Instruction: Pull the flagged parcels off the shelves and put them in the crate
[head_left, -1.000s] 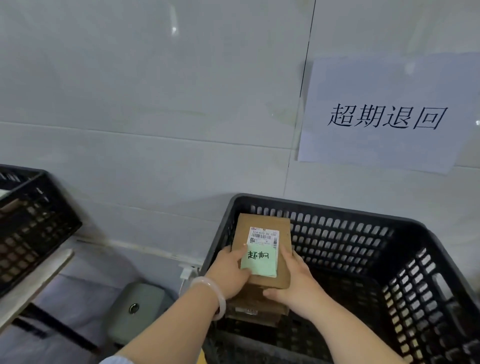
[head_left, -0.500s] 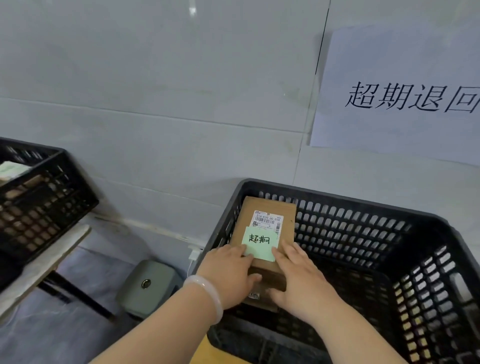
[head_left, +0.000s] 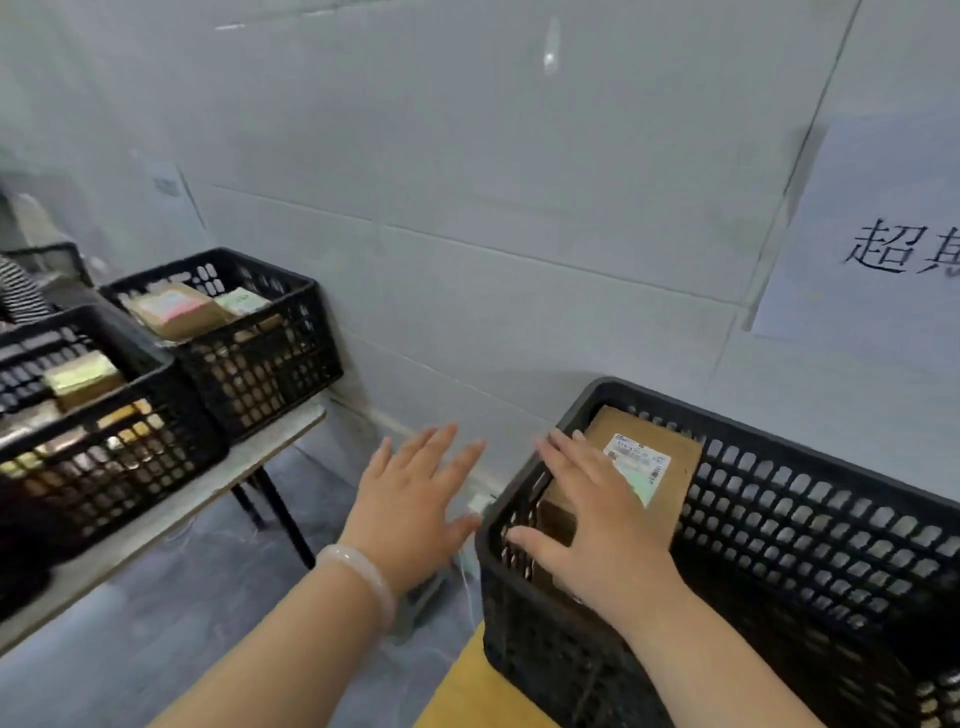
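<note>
A brown cardboard parcel with a white label and a green note lies in the left end of a black slatted crate at the lower right, on top of other parcels. My right hand rests flat over the parcel's near end, fingers spread. Outside the crate, to its left, my left hand hovers open with nothing in it; a pale bangle circles its wrist.
Two black crates filled with parcels stand on a grey table at the left. A white paper sign hangs on the tiled wall. A grey box and a white cable lie on the floor between the table and the crate.
Both hands have let go of the parcel, which now lies in the crate. My left hand has drawn out leftward, and the view has swung left onto the table crates.
</note>
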